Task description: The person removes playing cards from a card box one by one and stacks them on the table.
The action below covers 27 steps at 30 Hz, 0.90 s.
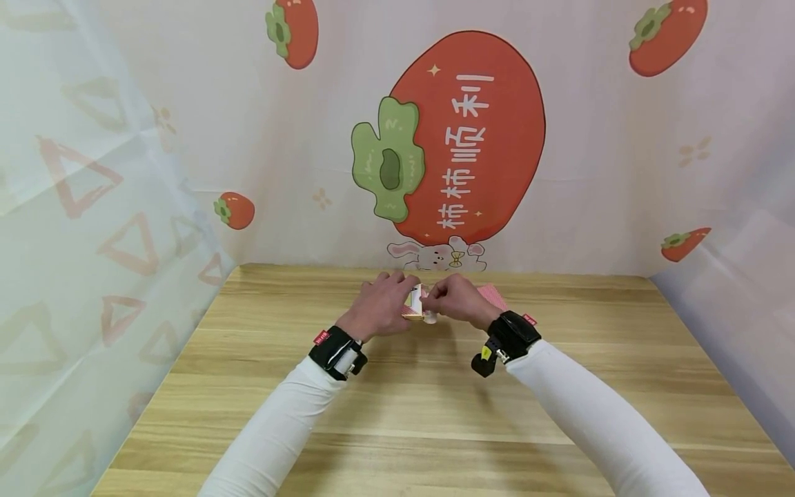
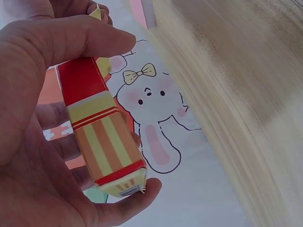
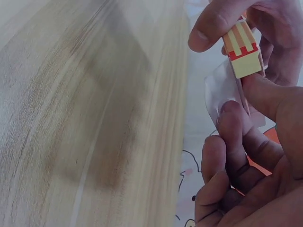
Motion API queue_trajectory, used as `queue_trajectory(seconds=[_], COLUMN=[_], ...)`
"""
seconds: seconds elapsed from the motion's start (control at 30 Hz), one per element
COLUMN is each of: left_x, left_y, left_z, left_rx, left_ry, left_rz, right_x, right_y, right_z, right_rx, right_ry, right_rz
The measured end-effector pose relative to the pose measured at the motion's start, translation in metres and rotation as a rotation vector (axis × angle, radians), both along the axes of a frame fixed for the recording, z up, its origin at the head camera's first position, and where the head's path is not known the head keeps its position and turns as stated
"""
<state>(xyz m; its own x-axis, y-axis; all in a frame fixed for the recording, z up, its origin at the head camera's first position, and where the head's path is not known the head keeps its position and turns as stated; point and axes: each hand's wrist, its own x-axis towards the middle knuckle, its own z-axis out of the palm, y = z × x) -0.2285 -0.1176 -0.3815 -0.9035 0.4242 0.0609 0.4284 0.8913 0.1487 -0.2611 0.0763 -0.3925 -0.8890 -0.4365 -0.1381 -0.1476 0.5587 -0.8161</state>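
My left hand (image 1: 384,305) grips a small carton (image 2: 106,137) striped in orange, yellow and red, the thumb on one side and the fingers round the other. In the head view the carton shows a white face with a patterned lower edge. At the carton's end, my right hand (image 3: 255,156) pinches a piece of clear plastic film (image 3: 221,87) between thumb and forefinger, with the thumb close against the carton. The other right fingers are curled. A yellow flap (image 2: 96,12) shows by the right fingers in the left wrist view.
A pink-red patterned stack (image 1: 493,297) lies behind the right hand, partly hidden. Both hands work near the back edge of the wooden table (image 1: 422,414). A printed cloth (image 1: 584,138) with persimmons and a rabbit hangs directly behind.
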Motion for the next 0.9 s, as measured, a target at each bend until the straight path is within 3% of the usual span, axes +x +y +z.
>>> queue_trajectory(seconds=[0.47,0.9], left_x=[0.001,0.001], left_y=[-0.003,-0.01], left_z=[0.0,0.0], left_rx=[0.008,0.0], left_ry=[-0.003,-0.008], left_rz=[0.003,0.013], right_x=[-0.003,-0.003], right_y=[0.013,0.026], right_z=[-0.001,0.002], right_rx=[-0.083,-0.023], right_ry=[-0.141,-0.154], right_rz=[0.012,-0.042])
